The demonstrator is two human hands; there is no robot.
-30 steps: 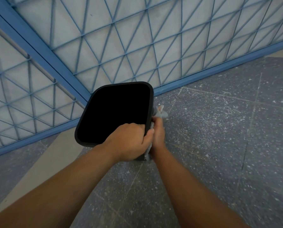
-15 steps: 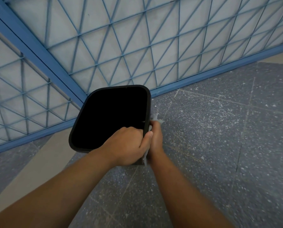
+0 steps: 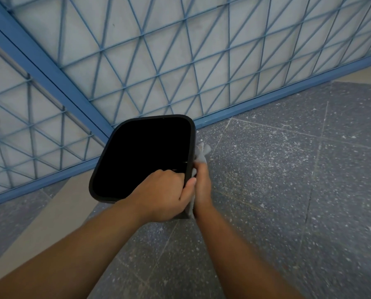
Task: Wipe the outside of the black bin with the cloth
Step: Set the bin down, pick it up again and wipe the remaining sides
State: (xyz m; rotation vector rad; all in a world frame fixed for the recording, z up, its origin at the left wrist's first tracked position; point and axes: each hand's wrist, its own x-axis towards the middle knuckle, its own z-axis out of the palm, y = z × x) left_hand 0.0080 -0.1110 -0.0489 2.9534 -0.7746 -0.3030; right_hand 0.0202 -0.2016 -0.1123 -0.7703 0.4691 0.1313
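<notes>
A black bin (image 3: 107, 169) with rounded corners stands in front of me, seen from above with its dark opening facing the camera. My left hand (image 3: 165, 195) grips its near right rim, fingers hooked inside. My right hand (image 3: 202, 186) presses a grey cloth (image 3: 200, 153) flat against the bin's outer right side. Part of the cloth sticks out above my fingers; the rest is hidden between my hand and the bin wall.
A blue metal lattice fence (image 3: 158, 61) with a thick blue post (image 3: 50, 76) rises just behind the bin. The floor (image 3: 288, 190) is dark speckled stone tiles, with a pale beige strip (image 3: 50, 212) to the left.
The bin has tilted slightly and my right hand with the cloth has slid a little along the bin's right side. My left hand keeps its grip on the rim.
</notes>
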